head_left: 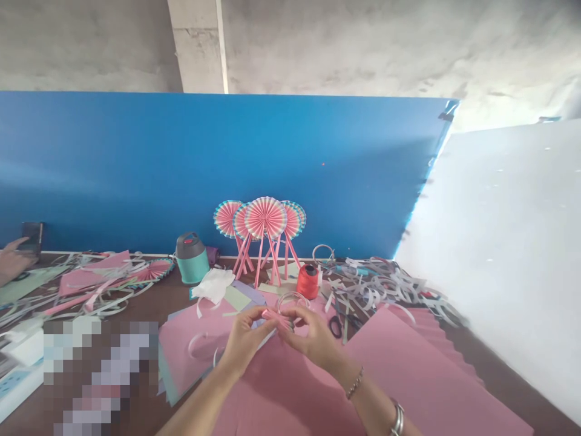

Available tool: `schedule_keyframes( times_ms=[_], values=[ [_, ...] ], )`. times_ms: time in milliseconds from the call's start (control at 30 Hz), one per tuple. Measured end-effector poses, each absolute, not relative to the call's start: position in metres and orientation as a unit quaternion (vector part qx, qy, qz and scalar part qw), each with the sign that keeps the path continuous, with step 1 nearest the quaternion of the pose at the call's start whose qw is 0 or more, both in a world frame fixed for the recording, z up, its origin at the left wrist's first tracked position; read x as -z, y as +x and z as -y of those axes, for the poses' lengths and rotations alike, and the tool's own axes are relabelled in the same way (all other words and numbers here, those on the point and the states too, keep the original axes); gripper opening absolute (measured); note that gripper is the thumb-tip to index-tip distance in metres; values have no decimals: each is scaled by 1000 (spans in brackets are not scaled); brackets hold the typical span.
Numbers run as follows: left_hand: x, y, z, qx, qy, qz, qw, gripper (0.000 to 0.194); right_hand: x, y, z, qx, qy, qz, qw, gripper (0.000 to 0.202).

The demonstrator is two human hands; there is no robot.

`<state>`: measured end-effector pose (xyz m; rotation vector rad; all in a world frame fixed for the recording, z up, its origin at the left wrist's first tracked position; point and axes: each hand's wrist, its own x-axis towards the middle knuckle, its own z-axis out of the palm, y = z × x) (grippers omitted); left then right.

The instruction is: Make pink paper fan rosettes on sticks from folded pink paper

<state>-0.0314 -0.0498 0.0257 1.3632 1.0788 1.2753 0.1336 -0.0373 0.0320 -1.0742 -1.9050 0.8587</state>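
Our left hand [245, 340] and right hand [314, 339] both pinching one folded pink paper [276, 318] above pink sheets [285, 393], one red spool [308, 283] and at least four fans [265, 219] beyond, rear fans partly hidden, one co-worker's hand [14, 261] cut off at left, our paper's right end hard to make out

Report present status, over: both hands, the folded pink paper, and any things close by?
Left hand and right hand both pinching folded pink paper. Large pink sheet below hands. Red spool close beyond them.
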Motion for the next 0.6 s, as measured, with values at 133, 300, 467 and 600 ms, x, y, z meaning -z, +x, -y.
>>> schedule_keyframes(
  times_ms=[133,300,467,600],
  values=[
    [-30,-31,51,-526,526,-442,501,29,-37,137,37,-321,-426,758,375,27],
    [-29,-33,51,-535,493,-423,540,35,-41,142,36,-303,-414,782,353,29],
    [-28,-30,52,-541,496,-412,540,34,-42,143,37,-290,-407,794,348,28],
    [-29,-28,53,-538,492,-412,546,34,-42,143,37,-284,-405,798,343,29]
  ],
)
